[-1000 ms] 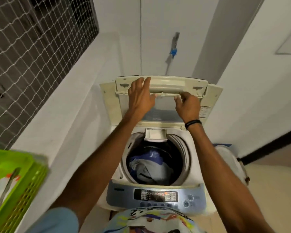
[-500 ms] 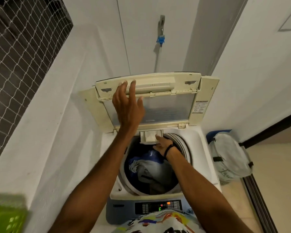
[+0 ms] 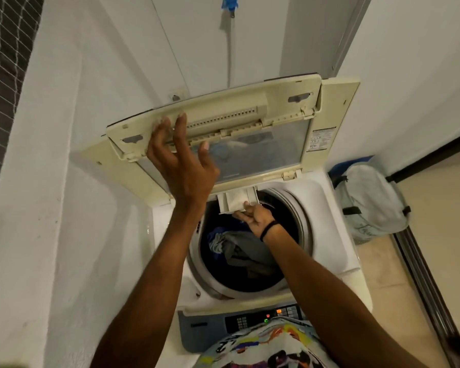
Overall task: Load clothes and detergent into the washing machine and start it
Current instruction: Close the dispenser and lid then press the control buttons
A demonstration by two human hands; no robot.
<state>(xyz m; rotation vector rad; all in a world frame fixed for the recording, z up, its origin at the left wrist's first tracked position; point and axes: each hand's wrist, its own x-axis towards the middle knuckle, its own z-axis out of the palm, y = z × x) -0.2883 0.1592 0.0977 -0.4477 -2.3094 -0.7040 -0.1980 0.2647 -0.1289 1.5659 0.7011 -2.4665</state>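
Washing machine: a white top-loader is seen from above, set in a corner between white walls
Clothes: grey and blue garments are piled inside the machine's drum, below its round opening
Detergent drawer: a small white tray is pulled out over the rear rim of the machine's opening
Right hand: placed at the drawer's front edge, just above the clothes; its fingers are curled around that edge, grasping it; a black band is worn on the wrist
Lid: folded and raised at the back of the machine, its clear panel tilted toward the camera
Left hand: pressed against the underside of the lid, above the machine's opening; the fingers are spread and released, nothing is clasped
Control panel: at the machine's front edge, with small lights lit
Laundry bag: a pale mesh bag stands on the floor just beside the machine, on its right
Tap: a blue fitting is mounted on the wall behind the machine, a hose hanging from it
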